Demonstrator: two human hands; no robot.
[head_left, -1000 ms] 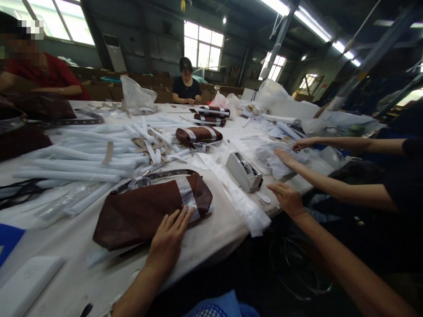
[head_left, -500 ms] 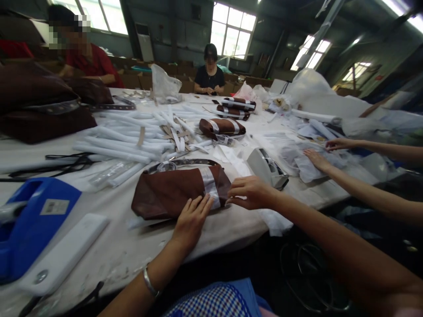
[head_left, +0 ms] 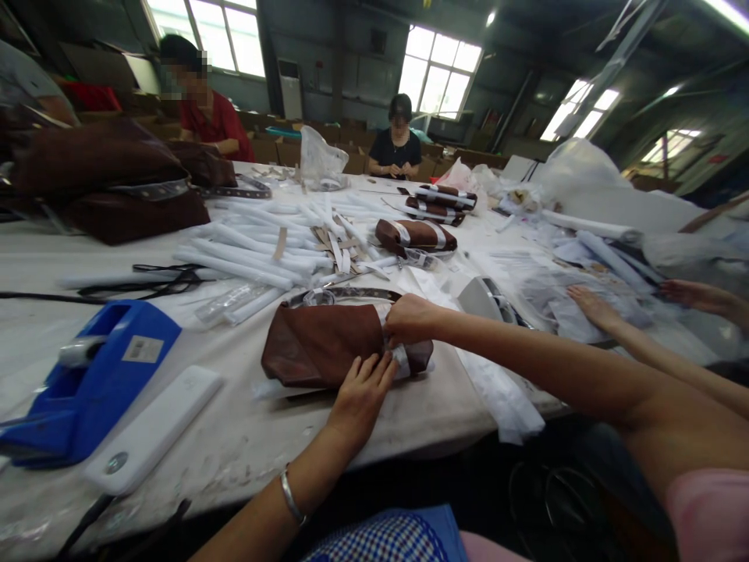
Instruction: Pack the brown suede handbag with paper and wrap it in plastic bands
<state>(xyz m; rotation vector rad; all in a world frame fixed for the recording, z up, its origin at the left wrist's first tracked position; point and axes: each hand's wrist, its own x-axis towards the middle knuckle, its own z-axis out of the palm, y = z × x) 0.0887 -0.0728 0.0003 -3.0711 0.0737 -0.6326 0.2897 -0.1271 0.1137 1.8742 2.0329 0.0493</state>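
A brown leather bag (head_left: 328, 339) lies folded on the covered table in front of me, with a pale wrapping band (head_left: 401, 361) around its right part. Flat on the bag's near edge rests my left hand (head_left: 360, 398), fingers stretched out and touching the band. My right hand (head_left: 413, 318) is closed over the top of the bag at that band; its fingers hide whatever they grip. Behind the bag runs its studded strap (head_left: 363, 293), partly under clear plastic. White wrapping sheet (head_left: 497, 390) hangs over the table edge on the right.
A blue tape dispenser (head_left: 111, 375) and a white oblong device (head_left: 155, 429) stand at left. White rolled strips (head_left: 246, 250) and more wrapped brown bags (head_left: 418, 236) lie beyond. A grey dispenser (head_left: 488, 300) is at right, near a co-worker's hands (head_left: 594, 308). Large brown bags (head_left: 117, 179) are stacked far left.
My right hand has moved left and up from the bag's right end onto the band and closed. My left hand stays on the bag. The whole view has shifted somewhat.
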